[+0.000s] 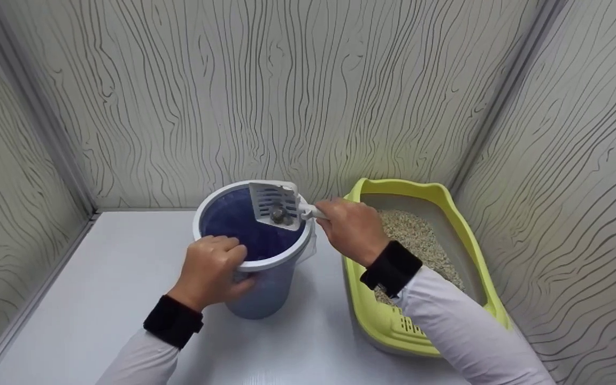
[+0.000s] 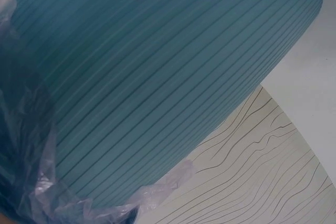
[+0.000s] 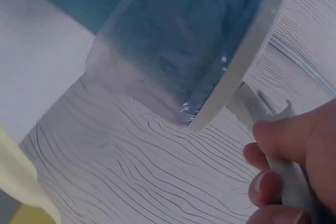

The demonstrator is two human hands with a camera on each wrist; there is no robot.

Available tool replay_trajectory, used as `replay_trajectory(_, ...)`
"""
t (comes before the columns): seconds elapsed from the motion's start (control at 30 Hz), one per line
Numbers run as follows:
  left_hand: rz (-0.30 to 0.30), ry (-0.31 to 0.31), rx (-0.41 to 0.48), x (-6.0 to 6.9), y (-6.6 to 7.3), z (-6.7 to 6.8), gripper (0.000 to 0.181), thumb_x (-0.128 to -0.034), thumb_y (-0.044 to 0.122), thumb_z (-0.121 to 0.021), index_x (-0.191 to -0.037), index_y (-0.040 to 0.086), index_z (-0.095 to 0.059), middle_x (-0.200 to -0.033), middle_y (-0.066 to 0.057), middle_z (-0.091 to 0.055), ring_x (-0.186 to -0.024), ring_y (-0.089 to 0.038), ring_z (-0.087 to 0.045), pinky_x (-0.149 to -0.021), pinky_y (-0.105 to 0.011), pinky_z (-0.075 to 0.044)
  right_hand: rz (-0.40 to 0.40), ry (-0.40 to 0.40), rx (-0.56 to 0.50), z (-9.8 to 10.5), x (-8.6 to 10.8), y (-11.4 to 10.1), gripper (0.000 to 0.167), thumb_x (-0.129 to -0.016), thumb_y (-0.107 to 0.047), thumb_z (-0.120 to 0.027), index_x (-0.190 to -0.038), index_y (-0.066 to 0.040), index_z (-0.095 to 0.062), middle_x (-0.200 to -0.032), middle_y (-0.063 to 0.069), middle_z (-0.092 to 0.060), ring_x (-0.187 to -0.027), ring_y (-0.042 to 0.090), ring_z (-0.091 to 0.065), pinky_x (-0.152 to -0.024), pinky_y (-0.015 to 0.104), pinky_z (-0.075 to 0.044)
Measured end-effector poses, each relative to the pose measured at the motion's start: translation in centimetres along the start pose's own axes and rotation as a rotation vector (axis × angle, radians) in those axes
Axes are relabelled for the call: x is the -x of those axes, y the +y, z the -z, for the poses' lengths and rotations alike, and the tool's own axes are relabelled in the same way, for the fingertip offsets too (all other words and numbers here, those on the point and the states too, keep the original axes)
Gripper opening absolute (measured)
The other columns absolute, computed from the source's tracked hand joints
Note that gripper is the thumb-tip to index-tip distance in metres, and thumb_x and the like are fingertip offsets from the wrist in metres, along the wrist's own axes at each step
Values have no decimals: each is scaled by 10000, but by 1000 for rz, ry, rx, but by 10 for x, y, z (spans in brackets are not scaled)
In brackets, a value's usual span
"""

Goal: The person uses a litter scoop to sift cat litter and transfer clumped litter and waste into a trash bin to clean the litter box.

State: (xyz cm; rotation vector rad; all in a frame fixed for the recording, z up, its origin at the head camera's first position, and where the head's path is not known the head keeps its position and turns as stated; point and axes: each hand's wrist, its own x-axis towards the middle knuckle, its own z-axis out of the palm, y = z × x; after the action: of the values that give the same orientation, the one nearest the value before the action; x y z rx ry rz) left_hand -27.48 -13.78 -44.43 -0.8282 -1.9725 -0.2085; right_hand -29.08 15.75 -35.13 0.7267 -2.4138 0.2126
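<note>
A blue trash bin with a white rim ring stands on the white surface, lined with a thin plastic bag that hangs over its outside. My left hand grips the near left of the rim, fingers over the edge and thumb against the outer wall. In my right hand is the handle of a white slotted litter scoop. The scoop's head is tilted above the right part of the bin's mouth, bearing a dark grey clump. Ribbed bin wall fills most of the left wrist view.
To the right of the bin is a yellow-green litter box, with beige granular litter inside; my right forearm passes over it. Wood-grain patterned panels enclose the white surface at the back and both sides.
</note>
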Motion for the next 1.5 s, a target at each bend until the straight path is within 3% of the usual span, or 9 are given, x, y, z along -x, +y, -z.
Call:
replay_trajectory(0.13,-1,12,3,-1,-1,0,513,-672,567,-822,-677,168,-499,-615,31,-511,-539,-191,-533,-509,-379,-430,130,161,182,-10,0,-2,85,-943,-264,-722,-963,-182,-716,-735,48,-679,-575,247,-653,-467,407,-495)
replay_trajectory(0.27,-2,9,6,-1,-1,0,515,-666,573,-834,-682,171,-514,-615,36,-508,-541,-186,-536,-511,-376,-433,215,267,285,-14,-1,0,62,-949,-217,-696,-913,-172,-670,-665,37,-571,-520,219,-569,-425,367,-461)
replay_trajectory(0.43,-1,15,3,-2,-1,-1,531,-665,571,-831,-669,172,-481,-608,35,-488,-533,-189,-525,-509,-379,-426,255,310,300,-13,0,0,30,-944,-152,-676,-927,-172,-663,-651,27,-533,-504,201,-537,-408,346,-445)
replay_trajectory(0.57,-2,33,9,-2,0,-3,520,-665,545,-819,-660,174,-455,-601,39,-467,-522,-184,-505,-504,-372,-423,234,306,282,-11,0,1,86,-969,-245,-680,-921,-177,-662,-656,27,-540,-508,210,-552,-408,355,-455)
replay_trajectory(0.7,-8,46,11,-1,0,-3,522,-684,552,-814,-655,173,-455,-597,41,-468,-516,-183,-502,-497,-369,-415,180,259,189,-8,3,5,122,-960,-307,-700,-947,-188,-674,-658,33,-544,-515,212,-560,-426,370,-468)
replay_trajectory(0.9,0,20,1,2,0,-3,521,-696,575,-809,-667,178,-472,-601,35,-484,-515,-185,-510,-493,-372,-409,48,116,-13,2,11,18,117,-955,-264,-724,-1037,-183,-705,-741,46,-657,-600,208,-608,-506,391,-493)
replay_trajectory(1.03,0,19,1,3,-1,-3,508,-685,557,-812,-671,176,-475,-602,34,-484,-513,-188,-508,-490,-373,-409,-70,10,-152,15,18,34,132,-978,-226,-696,-1090,-160,-717,-788,32,-675,-647,168,-567,-580,357,-477)
replay_trajectory(1.2,-10,34,1,2,0,-2,521,-668,557,-833,-670,177,-477,-599,42,-474,-509,-178,-492,-484,-360,-390,-268,-63,-298,30,34,60,198,-991,-225,-687,-1167,-151,-738,-792,18,-682,-611,109,-531,-559,279,-451)
replay_trajectory(1.5,-21,46,-3,0,0,-1,530,-630,531,-849,-668,177,-457,-601,57,-439,-509,-163,-463,-489,-345,-367,-488,-123,-316,55,73,116,374,-1007,-303,-668,-1323,-104,-691,-839,69,-697,-556,109,-518,-484,264,-449)
